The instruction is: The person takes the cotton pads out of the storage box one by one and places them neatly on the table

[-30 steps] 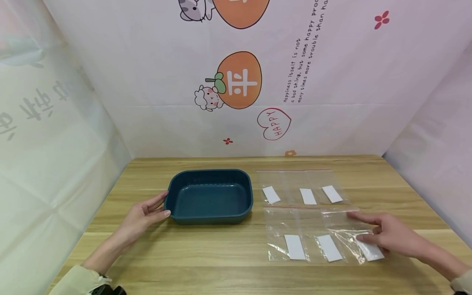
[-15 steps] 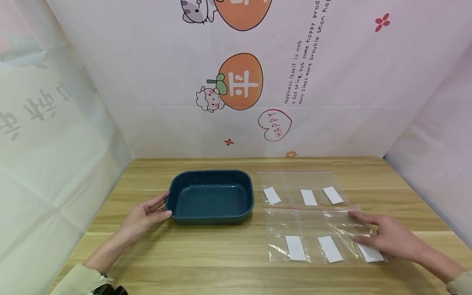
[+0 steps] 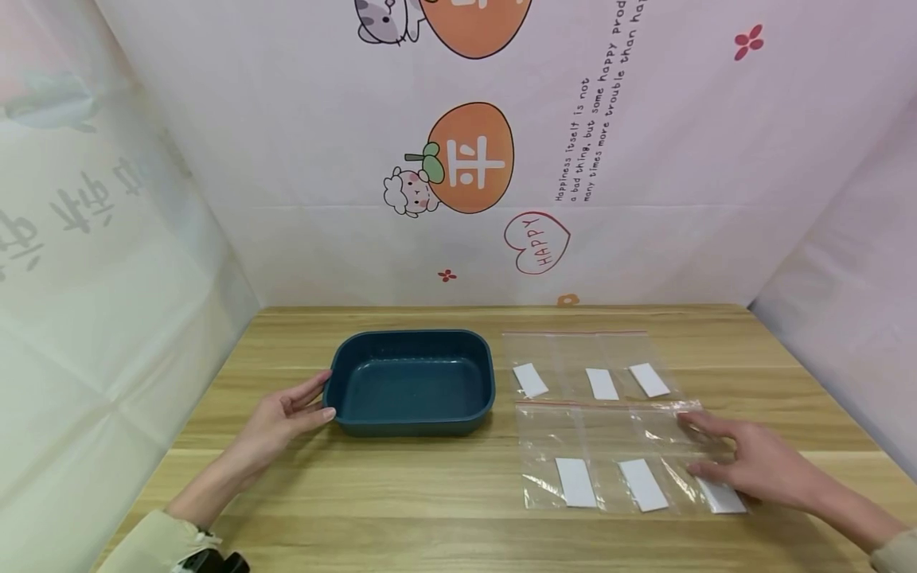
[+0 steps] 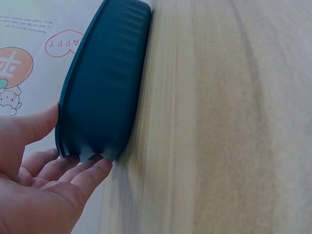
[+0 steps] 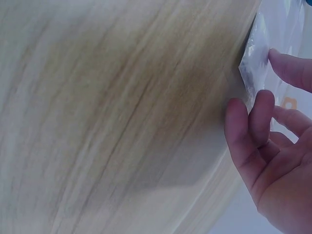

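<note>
A dark teal rectangular container (image 3: 411,426) stands on the wooden table, hollow side up. My left hand (image 3: 272,418) touches its left end, thumb near the front corner and fingers against the end wall; the left wrist view shows the fingertips (image 4: 100,168) on that wall. Two rows of clear zip bags lie flat to the right, the front bags (image 3: 602,438) and the back bags (image 3: 566,350). Each bag bears a white rectangle. My right hand (image 3: 762,461) rests over the right edge of the front row, thumb and fingers spread apart, partly covering the rightmost white label (image 3: 722,497).
The wooden tabletop (image 3: 415,501) reaches back to a white printed cloth (image 3: 322,239) with cartoons and lettering. More cloth hangs along the left side (image 3: 143,302) and right side (image 3: 845,310). A dark device (image 3: 208,561) sits at the left wrist.
The right hand's thumb has shifted slightly left over the rightmost front bag. The left hand stays against the container. The whole head view has drifted a little.
</note>
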`<state>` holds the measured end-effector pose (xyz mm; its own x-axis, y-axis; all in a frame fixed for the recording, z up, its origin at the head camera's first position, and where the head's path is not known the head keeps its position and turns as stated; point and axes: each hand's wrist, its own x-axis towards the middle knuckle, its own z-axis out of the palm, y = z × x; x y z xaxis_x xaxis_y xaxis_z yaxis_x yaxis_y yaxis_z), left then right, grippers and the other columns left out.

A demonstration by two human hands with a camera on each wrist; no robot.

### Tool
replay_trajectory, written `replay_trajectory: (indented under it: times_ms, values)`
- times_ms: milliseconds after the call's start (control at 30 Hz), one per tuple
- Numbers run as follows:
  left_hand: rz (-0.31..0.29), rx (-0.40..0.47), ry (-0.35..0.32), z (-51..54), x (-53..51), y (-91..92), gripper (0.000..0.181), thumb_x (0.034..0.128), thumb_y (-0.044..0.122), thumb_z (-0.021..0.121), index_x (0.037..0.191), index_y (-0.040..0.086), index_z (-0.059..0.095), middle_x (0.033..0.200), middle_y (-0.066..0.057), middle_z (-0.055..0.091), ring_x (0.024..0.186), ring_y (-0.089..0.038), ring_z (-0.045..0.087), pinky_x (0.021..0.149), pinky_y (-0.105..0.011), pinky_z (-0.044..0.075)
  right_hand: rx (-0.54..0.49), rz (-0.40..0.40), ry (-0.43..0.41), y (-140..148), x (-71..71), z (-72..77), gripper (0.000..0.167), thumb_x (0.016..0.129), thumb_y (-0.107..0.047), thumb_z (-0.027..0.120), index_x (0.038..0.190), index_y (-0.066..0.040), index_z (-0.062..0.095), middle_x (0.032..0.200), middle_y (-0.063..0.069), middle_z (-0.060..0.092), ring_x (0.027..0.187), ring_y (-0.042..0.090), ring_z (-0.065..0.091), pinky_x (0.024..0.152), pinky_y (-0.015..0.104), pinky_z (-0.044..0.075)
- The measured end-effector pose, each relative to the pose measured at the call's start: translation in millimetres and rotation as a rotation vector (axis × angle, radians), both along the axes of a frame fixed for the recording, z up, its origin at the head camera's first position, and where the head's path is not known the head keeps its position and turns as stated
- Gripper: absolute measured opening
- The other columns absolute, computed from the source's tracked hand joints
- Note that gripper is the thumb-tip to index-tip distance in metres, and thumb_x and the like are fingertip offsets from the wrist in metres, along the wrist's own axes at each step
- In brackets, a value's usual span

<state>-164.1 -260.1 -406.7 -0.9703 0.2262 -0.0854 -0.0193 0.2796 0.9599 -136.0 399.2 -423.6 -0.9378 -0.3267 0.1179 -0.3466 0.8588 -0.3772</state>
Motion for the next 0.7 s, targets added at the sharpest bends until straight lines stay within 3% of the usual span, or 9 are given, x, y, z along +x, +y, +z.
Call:
replay_trajectory:
  times_ms: [100,200,233,267,400,467,500,567,700]
  values:
    - [0.000,0.000,0.002,-0.2,0.0,0.2,0.078,0.1023,0.024,0.073,0.165,0.006,0.031,0.171,-0.017,0.022,0.154,-0.040,0.025,0.108,-0.030,0.047,-0.045,-0.002,-0.041,-1,1.7,0.7,0.074,0.085,-0.026,0.090,0.146,0.002,0.059,0.135,0.042,0.057,0.061,0.024,0.069,0.063,0.042,0.058]
    - [-0.002,-0.003,0.004,-0.2,-0.2,-0.1,0.078,0.1026,0.024,0.073,0.165,0.006,0.031,0.170,-0.018,0.023,0.153,-0.040,0.026,0.108,-0.030,0.048,-0.092,-0.012,-0.073,-2,3.0,0.0,0.072,0.087,-0.025,0.088,0.148,0.001,0.058,0.140,0.044,0.052,0.033,0.003,0.039,0.042,0.028,0.046]
    - [-0.002,-0.006,0.004,-0.1,-0.2,-0.3,0.078,0.1025,0.024,0.073,0.166,0.006,0.031,0.170,-0.018,0.023,0.153,-0.040,0.027,0.108,-0.030,0.048,-0.094,-0.012,-0.072,-3,3.0,-0.2,0.072,0.088,-0.025,0.088,0.148,0.001,0.058,0.141,0.043,0.051,0.034,0.002,0.037,0.041,0.027,0.044]
    - [-0.003,-0.006,0.004,-0.1,-0.3,-0.4,0.078,0.1024,0.024,0.073,0.166,0.006,0.031,0.170,-0.018,0.023,0.153,-0.040,0.027,0.108,-0.031,0.048,-0.092,-0.005,-0.071,-3,2.9,-0.1,0.071,0.088,-0.025,0.087,0.147,0.002,0.058,0.142,0.044,0.050,0.040,0.005,0.048,0.041,0.028,0.044]
    - [-0.006,-0.006,0.001,0.1,-0.6,0.0,0.078,0.1023,0.024,0.073,0.165,0.005,0.031,0.171,-0.017,0.023,0.154,-0.040,0.025,0.108,-0.030,0.047,-0.016,-0.019,-0.027,-2,2.0,1.7,0.072,0.087,-0.030,0.088,0.145,0.002,0.061,0.143,0.038,0.053,0.061,0.010,0.057,0.056,0.026,0.046]
    - [-0.006,-0.006,0.001,0.1,-0.6,0.5,0.078,0.1024,0.024,0.073,0.165,0.005,0.031,0.171,-0.017,0.023,0.154,-0.040,0.025,0.108,-0.030,0.047,-0.035,-0.025,-0.037,-3,2.2,4.7,0.071,0.089,-0.029,0.087,0.146,0.001,0.060,0.143,0.037,0.055,0.060,0.009,0.059,0.053,0.027,0.049]
    - [-0.005,-0.006,0.000,0.2,-0.5,0.6,0.078,0.1024,0.024,0.073,0.165,0.005,0.031,0.171,-0.017,0.023,0.154,-0.040,0.025,0.108,-0.030,0.047,-0.063,-0.036,-0.052,-3,2.5,6.5,0.069,0.090,-0.028,0.086,0.147,0.001,0.060,0.142,0.036,0.057,0.050,0.004,0.050,0.048,0.028,0.048]
    - [-0.006,-0.008,0.000,0.3,-0.3,0.7,0.078,0.1027,0.023,0.073,0.165,0.004,0.031,0.171,-0.018,0.022,0.154,-0.040,0.025,0.108,-0.029,0.047,-0.117,-0.060,-0.058,-7,2.0,11.2,0.063,0.093,-0.026,0.083,0.146,0.001,0.061,0.123,0.032,0.069,0.040,-0.001,0.040,0.039,0.027,0.044]
    - [0.002,-0.009,0.002,1.0,-0.2,-0.1,0.078,0.1022,0.021,0.074,0.165,0.003,0.031,0.170,-0.019,0.024,0.153,-0.041,0.027,0.105,-0.024,0.048,-0.174,-0.083,-0.011,-18,-1.0,25.4,0.045,0.097,-0.022,0.079,0.137,-0.002,0.070,0.102,0.016,0.077,0.045,-0.005,0.033,0.037,0.025,0.039]
